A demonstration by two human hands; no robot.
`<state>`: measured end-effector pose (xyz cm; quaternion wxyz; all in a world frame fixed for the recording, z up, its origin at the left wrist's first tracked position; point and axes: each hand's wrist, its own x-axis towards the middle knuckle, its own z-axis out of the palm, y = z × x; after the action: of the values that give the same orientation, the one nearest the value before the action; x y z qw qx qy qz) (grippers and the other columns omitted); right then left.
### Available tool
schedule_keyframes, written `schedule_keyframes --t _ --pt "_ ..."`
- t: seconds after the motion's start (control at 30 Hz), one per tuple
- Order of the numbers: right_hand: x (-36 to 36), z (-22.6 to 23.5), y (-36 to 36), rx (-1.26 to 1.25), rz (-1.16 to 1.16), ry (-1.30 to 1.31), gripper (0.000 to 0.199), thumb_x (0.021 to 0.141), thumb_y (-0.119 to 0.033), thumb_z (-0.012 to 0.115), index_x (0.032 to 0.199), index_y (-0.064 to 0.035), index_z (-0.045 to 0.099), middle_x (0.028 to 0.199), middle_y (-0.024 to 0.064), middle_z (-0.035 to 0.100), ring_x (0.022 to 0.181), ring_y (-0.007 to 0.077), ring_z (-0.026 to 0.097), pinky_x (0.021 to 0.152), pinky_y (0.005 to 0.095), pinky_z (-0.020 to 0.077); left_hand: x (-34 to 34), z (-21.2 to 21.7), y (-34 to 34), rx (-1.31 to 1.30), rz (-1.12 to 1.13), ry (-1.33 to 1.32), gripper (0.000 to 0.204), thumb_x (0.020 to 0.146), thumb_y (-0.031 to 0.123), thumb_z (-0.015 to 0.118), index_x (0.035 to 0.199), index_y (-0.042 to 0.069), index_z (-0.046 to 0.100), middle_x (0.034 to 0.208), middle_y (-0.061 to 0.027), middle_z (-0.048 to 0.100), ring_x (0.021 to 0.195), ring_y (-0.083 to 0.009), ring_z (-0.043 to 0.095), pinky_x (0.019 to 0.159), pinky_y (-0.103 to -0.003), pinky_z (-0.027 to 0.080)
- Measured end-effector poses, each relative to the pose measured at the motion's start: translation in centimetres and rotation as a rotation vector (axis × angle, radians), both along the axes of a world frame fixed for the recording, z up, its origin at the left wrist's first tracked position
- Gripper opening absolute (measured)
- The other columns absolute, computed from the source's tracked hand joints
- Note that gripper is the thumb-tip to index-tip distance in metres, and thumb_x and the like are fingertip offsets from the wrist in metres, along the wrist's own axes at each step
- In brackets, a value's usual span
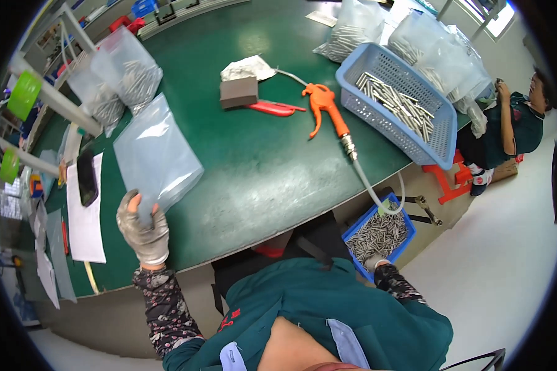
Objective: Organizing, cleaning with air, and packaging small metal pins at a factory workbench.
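My left hand (143, 234), in a pale glove with bare fingertips, grips the near end of a flat clear plastic bag (156, 151) on the green table. Part of the bag's edge runs between thumb and fingers. Low on the right, my right hand (375, 262), also gloved, reaches into a blue bin (408, 240) below the table edge. Many small metal pins (377, 234) fill that bin, and my right fingers are hidden among them or too small to make out.
An orange air gun (328, 111) with a hose, a red-handled tool (272, 108) and a dark block (239, 93) lie on the table (254, 173). A blue basket (390, 123) holds metal rods. Filled bags (136, 77) stand far left. A phone (87, 179) rests on paper. Another person (513, 130) sits at right.
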<state>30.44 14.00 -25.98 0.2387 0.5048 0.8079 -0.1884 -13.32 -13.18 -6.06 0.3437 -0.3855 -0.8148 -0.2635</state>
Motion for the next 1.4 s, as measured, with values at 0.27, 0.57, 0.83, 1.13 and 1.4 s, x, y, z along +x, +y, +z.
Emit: schedule_keyframes --t 0.27,0.57,0.83,1.13,1.4 --pt "2.1 -9.6 -5.3 -0.116 0.083 -0.044 0.028 0.079 -0.026 0.048 0.088 -0.0055 0.064 0.088 0.0176 0.062 0.083 0.0325 0.060 0.071 0.0382 0.0480 -2.4 -3.9 -3.8 0.176 0.322 -0.244 0.024 0.087 0.014 0.054 0.106 0.002 0.048 0.104 -0.0095 0.053 0.090 -0.0202 0.051 0.081 -0.031 0.042" --pt "-1.9 -9.7 -2.5 -0.311 0.092 -0.096 0.027 0.077 -0.025 0.051 0.089 -0.0051 0.064 0.093 0.0182 0.061 0.087 0.0307 0.060 0.074 0.0377 0.0476 -3.2 -4.4 -5.8 0.015 0.381 -0.102 0.021 0.088 0.009 0.049 0.106 -0.001 0.048 0.104 -0.0128 0.053 0.093 -0.0239 0.053 0.082 -0.032 0.042" --pt "1.2 -17.3 2.5 -0.335 0.357 -0.050 0.027 0.074 -0.024 0.053 0.090 -0.0047 0.064 0.097 0.0188 0.061 0.090 0.0290 0.060 0.077 0.0372 0.0472 -4.9 -4.8 -4.6 0.319 0.327 -0.185 0.018 0.087 0.010 0.049 0.102 -0.001 0.050 0.098 -0.0124 0.053 0.087 -0.0212 0.051 0.079 -0.030 0.041" --pt "-4.5 4.1 3.9 -0.069 0.216 0.113 0.036 0.082 -0.034 0.043 0.110 -0.0157 0.058 0.105 0.0105 0.060 0.098 0.0295 0.056 0.087 0.0381 0.0427 -6.1 -5.1 -2.6 0.444 0.215 -0.207 0.019 0.079 0.002 0.054 0.098 0.003 0.053 0.090 -0.0080 0.054 0.080 -0.0175 0.053 0.073 -0.028 0.044" --pt "-7.4 19.5 0.7 -0.063 0.536 0.939 0.024 0.079 -0.018 0.054 0.099 -0.0062 0.060 0.084 0.0152 0.062 0.077 0.0306 0.060 0.067 0.0357 0.0485 -5.5 -5.0 -2.4 0.385 0.343 -0.223 0.018 0.078 0.002 0.054 0.096 0.003 0.052 0.085 -0.0057 0.053 0.070 -0.0155 0.050 0.067 -0.028 0.043"
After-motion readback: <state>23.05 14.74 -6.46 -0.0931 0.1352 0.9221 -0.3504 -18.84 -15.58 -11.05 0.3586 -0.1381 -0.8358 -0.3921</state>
